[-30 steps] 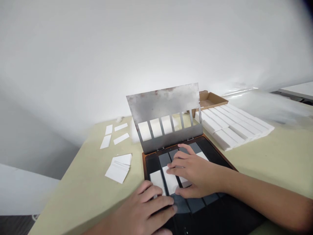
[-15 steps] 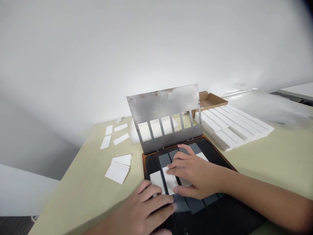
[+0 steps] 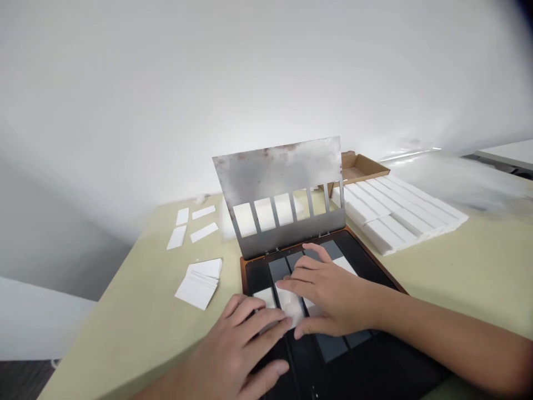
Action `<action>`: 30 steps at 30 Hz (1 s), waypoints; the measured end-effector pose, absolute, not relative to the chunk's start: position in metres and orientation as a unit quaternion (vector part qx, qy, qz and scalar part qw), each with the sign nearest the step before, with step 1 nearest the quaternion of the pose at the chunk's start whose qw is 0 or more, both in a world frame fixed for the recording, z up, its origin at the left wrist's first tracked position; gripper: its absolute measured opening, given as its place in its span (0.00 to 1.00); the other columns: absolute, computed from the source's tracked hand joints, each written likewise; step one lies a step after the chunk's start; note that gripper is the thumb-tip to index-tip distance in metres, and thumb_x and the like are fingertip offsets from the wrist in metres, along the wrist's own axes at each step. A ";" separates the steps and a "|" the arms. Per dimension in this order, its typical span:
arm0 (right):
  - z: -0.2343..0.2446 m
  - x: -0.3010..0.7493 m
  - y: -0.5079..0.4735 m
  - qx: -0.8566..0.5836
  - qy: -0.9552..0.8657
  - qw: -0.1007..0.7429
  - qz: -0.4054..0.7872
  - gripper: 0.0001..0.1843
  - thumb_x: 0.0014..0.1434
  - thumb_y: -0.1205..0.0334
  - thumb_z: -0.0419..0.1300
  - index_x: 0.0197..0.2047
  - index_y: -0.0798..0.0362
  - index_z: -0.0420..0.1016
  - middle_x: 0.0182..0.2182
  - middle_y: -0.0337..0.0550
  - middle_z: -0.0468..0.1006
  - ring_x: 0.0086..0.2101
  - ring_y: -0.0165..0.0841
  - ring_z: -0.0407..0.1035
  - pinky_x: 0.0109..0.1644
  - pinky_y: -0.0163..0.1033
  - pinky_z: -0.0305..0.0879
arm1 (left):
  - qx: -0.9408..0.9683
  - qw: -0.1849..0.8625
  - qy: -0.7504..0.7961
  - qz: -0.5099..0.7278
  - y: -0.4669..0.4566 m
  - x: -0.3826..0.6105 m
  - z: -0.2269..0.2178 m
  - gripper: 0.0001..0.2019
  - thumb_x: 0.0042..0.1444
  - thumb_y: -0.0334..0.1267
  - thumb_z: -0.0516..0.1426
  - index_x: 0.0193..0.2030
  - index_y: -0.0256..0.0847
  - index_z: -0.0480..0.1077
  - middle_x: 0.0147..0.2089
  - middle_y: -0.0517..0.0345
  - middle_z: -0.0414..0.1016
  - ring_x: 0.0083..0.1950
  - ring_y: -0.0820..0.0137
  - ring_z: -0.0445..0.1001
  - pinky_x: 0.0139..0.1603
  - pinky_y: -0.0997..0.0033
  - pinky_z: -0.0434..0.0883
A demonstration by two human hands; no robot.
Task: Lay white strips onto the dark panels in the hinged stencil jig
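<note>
A black jig (image 3: pixel 366 266) with a brown rim lies in front of me, its grey slotted metal lid (image 3: pixel 278 183) standing raised at the back. Several white cards (image 3: pixel 289 304) lie in the jig's dark slots. My right hand (image 3: pixel 328 291) rests flat on the cards, fingers stretched out to the left. My left hand (image 3: pixel 241 344) lies at the jig's near left corner, fingers extended and touching a white card next to the right thumb.
A fanned stack of white cards (image 3: pixel 200 283) lies left of the jig, with loose cards (image 3: pixel 187 225) farther back. Rows of white blocks (image 3: pixel 395 214) and an open cardboard box (image 3: pixel 360 166) sit at the right. The yellow-green table (image 3: pixel 478 261) ends at a white wall.
My left hand has slid forward and up over the near left card, its fingers now meeting the right thumb. The right hand has barely moved.
</note>
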State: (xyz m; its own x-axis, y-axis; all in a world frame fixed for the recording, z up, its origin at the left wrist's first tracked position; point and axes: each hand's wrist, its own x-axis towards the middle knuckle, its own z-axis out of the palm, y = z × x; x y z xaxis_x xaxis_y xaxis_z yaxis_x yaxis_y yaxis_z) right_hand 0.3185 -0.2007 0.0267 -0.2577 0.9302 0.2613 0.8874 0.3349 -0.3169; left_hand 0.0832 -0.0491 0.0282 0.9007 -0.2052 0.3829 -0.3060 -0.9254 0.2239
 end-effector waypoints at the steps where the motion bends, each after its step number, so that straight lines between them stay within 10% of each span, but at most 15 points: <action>1: 0.027 0.318 -0.201 -0.577 -0.790 0.200 0.054 0.38 0.69 0.36 0.61 0.70 0.56 0.69 0.50 0.50 0.82 0.51 0.43 0.69 0.75 0.64 0.31 | 0.965 0.143 -0.124 0.182 -0.049 0.083 0.027 0.18 0.70 0.38 0.58 0.65 0.39 0.72 0.56 0.49 0.80 0.52 0.57 0.70 0.54 0.56 0.64; 20: 0.033 0.317 -0.202 -0.595 -0.781 0.174 0.073 0.24 0.73 0.56 0.59 0.68 0.53 0.70 0.49 0.47 0.81 0.52 0.42 0.67 0.74 0.64 0.32 | 0.959 0.100 -0.199 0.176 -0.048 0.085 0.040 0.17 0.68 0.43 0.61 0.60 0.38 0.76 0.58 0.54 0.83 0.49 0.59 0.72 0.52 0.56 0.64; 30: 0.034 0.317 -0.200 -0.596 -0.781 0.173 0.075 0.22 0.73 0.59 0.57 0.67 0.53 0.70 0.49 0.47 0.82 0.51 0.42 0.67 0.74 0.64 0.33 | 0.978 0.076 -0.186 0.057 -0.046 0.082 0.036 0.37 0.68 0.54 0.62 0.76 0.37 0.60 0.75 0.51 0.67 0.58 0.54 0.68 0.58 0.54 0.61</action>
State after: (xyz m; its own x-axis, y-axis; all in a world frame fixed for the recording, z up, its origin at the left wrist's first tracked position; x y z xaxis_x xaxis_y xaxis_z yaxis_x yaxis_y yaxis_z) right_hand 0.3166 -0.2002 0.0337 -0.2299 0.9562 0.1810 0.9041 0.2787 -0.3238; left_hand 0.0817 -0.0458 0.0361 0.9244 -0.3546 0.1401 -0.3721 -0.9193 0.1281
